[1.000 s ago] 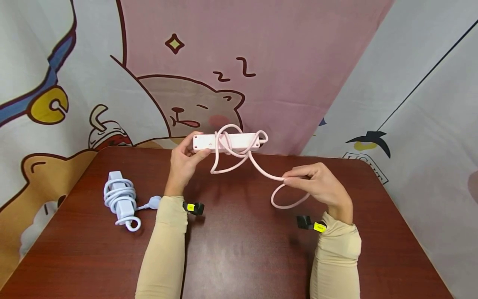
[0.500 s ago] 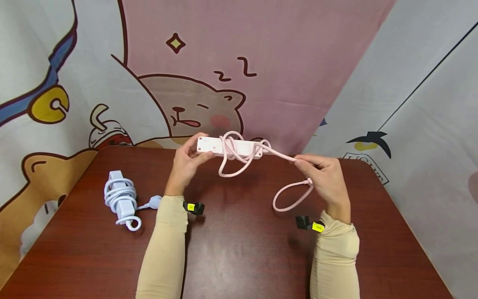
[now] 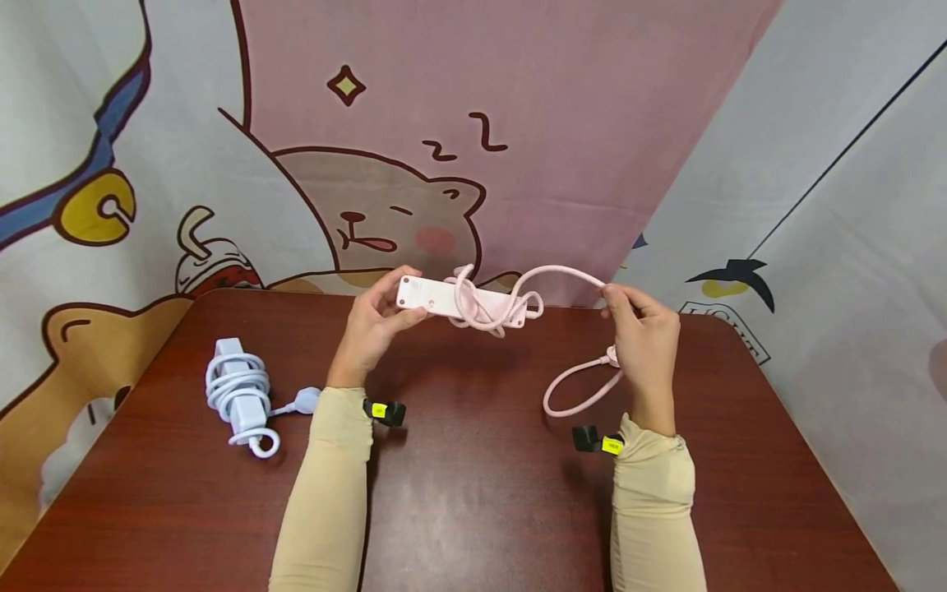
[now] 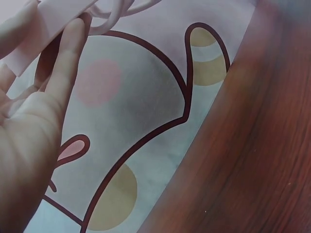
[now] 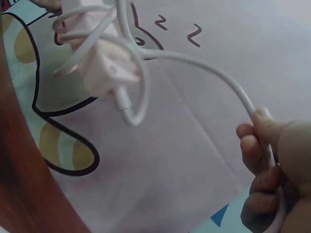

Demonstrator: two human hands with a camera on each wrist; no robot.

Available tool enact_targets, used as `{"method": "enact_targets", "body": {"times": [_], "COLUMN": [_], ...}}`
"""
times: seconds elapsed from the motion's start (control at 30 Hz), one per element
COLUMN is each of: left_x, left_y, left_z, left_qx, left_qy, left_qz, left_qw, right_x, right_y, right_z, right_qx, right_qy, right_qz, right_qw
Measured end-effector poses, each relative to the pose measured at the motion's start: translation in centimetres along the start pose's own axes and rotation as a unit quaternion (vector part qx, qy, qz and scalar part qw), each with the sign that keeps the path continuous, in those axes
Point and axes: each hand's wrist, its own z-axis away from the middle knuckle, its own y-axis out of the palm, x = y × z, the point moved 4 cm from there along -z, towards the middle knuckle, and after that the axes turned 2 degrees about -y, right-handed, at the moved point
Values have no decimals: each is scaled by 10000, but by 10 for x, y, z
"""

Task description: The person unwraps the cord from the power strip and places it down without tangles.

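My left hand (image 3: pixel 373 325) grips the left end of a pink power strip (image 3: pixel 429 298), thumb on the near side, and holds it up above the table's far part. Loops of the strip's pink cord (image 5: pixel 138 97) wrap loosely around its right half. Off to the right, my right hand (image 3: pixel 645 337) pinches the cord, which arches up from the strip to the fingertips. In the right wrist view the curled fingers (image 5: pixel 262 182) lie round the cord. Below that hand hangs another loop of cord, with a small pink piece (image 3: pixel 611 355) partly hidden behind the hand.
A pale blue power strip (image 3: pixel 240 386) lies on the left of the brown table (image 3: pixel 473 510), its cord wound round it and its plug (image 3: pixel 305 401) beside my left sleeve. Behind the table's far edge hangs a cartoon-print cloth (image 3: pixel 562 148).
My right hand has risen, pulling the cord up from a low sag into an arch above the strip's right end. The strip has shifted slightly right and down, tilting, in my left hand.
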Motion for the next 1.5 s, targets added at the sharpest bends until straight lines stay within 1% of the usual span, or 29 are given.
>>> {"method": "enact_targets", "body": {"times": [0.13,0.2,0.33,0.43,0.5,0.57,0.7,0.8,0.97,1.17,1.23,1.4,1.5], "left_x": [0,-1,0,1,1,1,1,0,1,3,3,3,3], "left_y": [1,1,0,-1,-2,-3,-4,-3,-3,-3,-3,-2,-1], "left_z": [0,0,0,0,0,-1,-1,-1,-1,-1,-1,-1,-2], "left_qx": [57,84,40,-10,-85,-154,-308,-349,-370,-328,-324,-288,-253], "left_qy": [62,87,62,17,-9,-26,-75,-90,-82,-64,-62,-43,-16], "left_qz": [50,66,77,109,103,51,-96,-123,-40,40,78,260,262], "left_qw": [10000,9999,9999,9999,9999,9999,9995,9993,9993,9994,9994,9992,9993], "right_x": [-6,-8,-12,-13,-12,-10,-4,-3,-2,0,3,20,32], "right_y": [0,0,-1,-1,-2,-3,-4,-4,0,9,12,24,34], "right_z": [0,0,0,-1,-1,0,2,2,4,6,6,11,16], "right_qx": [-124,-135,-160,-84,136,486,1165,1394,1549,1671,1527,919,890], "right_qy": [253,307,285,200,105,37,-73,-96,-218,-508,-732,-1439,-1599], "right_qz": [303,361,639,995,1236,1507,2024,2197,2148,1975,1839,1356,1026], "right_qw": [9991,9988,9974,9948,9922,9874,9723,9655,9640,9646,9682,9759,9777]}}
